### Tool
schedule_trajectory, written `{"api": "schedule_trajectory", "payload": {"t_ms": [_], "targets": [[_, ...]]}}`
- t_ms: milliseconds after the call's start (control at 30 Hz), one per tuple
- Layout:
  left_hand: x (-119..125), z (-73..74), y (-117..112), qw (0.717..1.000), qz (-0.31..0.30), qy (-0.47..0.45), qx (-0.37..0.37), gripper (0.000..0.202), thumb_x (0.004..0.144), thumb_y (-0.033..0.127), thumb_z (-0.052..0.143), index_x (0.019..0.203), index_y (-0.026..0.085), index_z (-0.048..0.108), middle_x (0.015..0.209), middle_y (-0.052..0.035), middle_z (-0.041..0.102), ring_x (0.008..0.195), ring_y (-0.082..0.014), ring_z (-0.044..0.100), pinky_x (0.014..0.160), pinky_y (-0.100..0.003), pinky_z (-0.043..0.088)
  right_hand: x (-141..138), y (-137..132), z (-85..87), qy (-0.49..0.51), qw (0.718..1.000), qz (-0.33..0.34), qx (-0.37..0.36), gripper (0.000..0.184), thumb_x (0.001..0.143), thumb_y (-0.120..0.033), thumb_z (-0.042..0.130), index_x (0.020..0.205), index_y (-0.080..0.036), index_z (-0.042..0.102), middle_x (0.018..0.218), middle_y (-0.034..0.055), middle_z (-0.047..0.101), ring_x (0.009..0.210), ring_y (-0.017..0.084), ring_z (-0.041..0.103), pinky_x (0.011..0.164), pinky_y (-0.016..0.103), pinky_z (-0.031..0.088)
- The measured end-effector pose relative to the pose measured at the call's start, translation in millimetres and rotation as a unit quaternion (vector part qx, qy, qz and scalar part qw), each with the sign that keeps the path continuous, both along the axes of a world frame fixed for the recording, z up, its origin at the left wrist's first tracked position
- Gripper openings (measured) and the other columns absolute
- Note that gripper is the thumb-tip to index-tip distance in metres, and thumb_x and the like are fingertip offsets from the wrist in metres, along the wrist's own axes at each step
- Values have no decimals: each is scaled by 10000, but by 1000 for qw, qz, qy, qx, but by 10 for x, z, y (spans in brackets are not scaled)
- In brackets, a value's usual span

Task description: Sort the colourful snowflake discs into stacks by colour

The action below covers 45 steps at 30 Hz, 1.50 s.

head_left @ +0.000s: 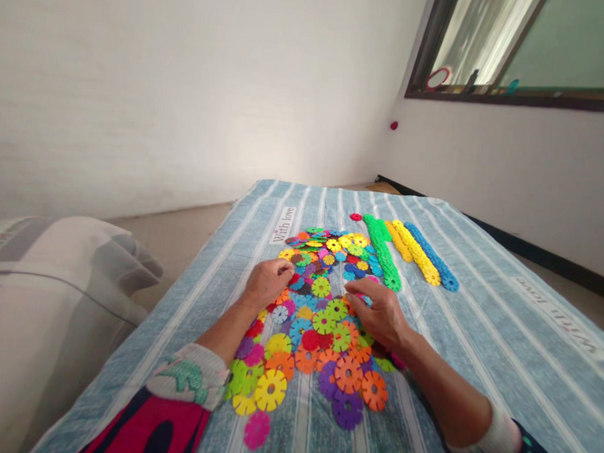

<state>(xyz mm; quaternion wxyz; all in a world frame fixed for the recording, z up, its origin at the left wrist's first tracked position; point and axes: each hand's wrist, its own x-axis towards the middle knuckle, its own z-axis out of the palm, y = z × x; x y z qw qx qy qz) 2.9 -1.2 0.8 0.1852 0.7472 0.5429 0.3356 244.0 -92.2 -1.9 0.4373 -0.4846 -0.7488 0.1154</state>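
A loose pile of colourful notched plastic discs [321, 287] lies spread in front of me. My left hand [268, 280] is at the pile's left side, its fingers closed in a pinch. A red notched disc [294, 279] shows at those fingertips and seems held. On the right side, my right hand [378, 311] reaches low over the discs, thumb and forefinger a little apart. Nothing shows between them; its other fingers are partly hidden. Orange discs [348, 374] and purple discs [347, 410] lie nearest me, with a pink disc [257, 430] at the front.
Beyond my right hand, discs lie in overlapping rows: green [381, 253], yellow [417, 253] and blue [433, 257]. A single red disc [356, 217] sits near the far end. Striped blue cloth [478, 314] covers the table. A cloth-covered object [52, 322] stands at left.
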Motion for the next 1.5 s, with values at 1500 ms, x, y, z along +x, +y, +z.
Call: {"api": "schedule_trajectory", "payload": {"t_ms": [1500], "targets": [[-20, -20, 28, 1000, 6, 28, -13, 262, 718, 316, 478, 755, 197, 708, 777, -11, 734, 724, -172, 654, 697, -254, 464, -149, -54, -50, 64, 993, 1, -97, 107, 797, -239, 589, 810, -190, 683, 866, 37, 693, 851, 178, 628, 804, 289, 470]]}}
